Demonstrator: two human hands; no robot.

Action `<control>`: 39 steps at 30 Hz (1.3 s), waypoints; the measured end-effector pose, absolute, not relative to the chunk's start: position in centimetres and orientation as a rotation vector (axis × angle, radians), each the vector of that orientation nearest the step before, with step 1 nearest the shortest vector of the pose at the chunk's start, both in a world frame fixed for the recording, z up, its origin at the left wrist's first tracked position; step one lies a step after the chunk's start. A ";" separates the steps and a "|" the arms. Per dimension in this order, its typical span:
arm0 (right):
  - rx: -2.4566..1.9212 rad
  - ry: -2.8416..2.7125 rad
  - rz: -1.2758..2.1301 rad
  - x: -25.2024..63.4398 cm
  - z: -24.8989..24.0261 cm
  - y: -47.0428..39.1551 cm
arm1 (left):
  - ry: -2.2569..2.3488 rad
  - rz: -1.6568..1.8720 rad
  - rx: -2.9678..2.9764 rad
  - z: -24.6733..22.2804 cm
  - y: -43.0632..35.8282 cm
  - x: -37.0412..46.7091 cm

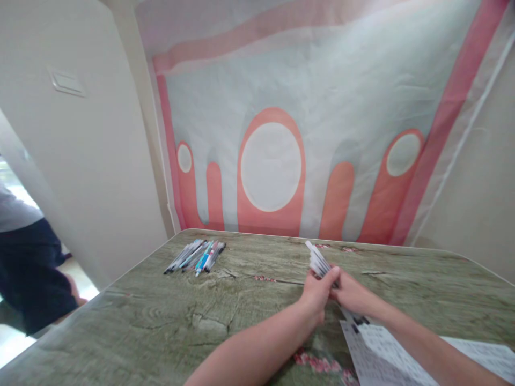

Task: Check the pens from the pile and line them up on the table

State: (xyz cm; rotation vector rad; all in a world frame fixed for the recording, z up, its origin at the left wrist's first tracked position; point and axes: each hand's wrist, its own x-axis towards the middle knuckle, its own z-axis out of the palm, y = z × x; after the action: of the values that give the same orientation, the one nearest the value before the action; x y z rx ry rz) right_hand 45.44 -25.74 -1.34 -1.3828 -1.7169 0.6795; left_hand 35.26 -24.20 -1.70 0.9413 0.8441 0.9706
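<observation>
A bundle of pens [318, 262], pale and slim, is gripped between my two hands above the right half of the table. My left hand [315, 296] is closed around the near side of the bundle. Against it, my right hand [349, 290] is closed on the same pens, its fingers partly hidden behind the left. White ends stick up past the fingers, and dark ends show below the hands over a sheet of paper. On the left side of the table lies a row of pens [196, 256], mostly clear and grey, with a few blue and pink ones.
Sheets of written paper [380, 351] lie under my right forearm at the near right. The wood-patterned table [161, 321] meets a wall hung with a red and grey printed cloth [269, 166]. A person [30, 262] is at the far left, beyond a white wall panel.
</observation>
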 end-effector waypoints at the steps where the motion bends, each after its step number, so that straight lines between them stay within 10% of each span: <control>1: -1.358 -1.748 0.659 44.4 -1.7 -25.9 | 0.838 1.003 0.899 -1.8 -23.8 35.2; 24: -1.364 -1.756 0.762 41.0 -5.3 -27.4 | 1.884 0.616 1.774 4.0 -8.6 17.7; 39: -1.291 -1.811 0.663 41.2 -6.1 -27.1 | 2.490 0.295 2.143 -0.8 -6.1 12.2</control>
State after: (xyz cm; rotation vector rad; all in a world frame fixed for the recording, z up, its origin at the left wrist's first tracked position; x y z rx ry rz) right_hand 41.15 -27.14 -6.12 -1.2912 -1.8110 0.6634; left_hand 12.22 -6.12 -0.78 2.1427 2.4904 0.2954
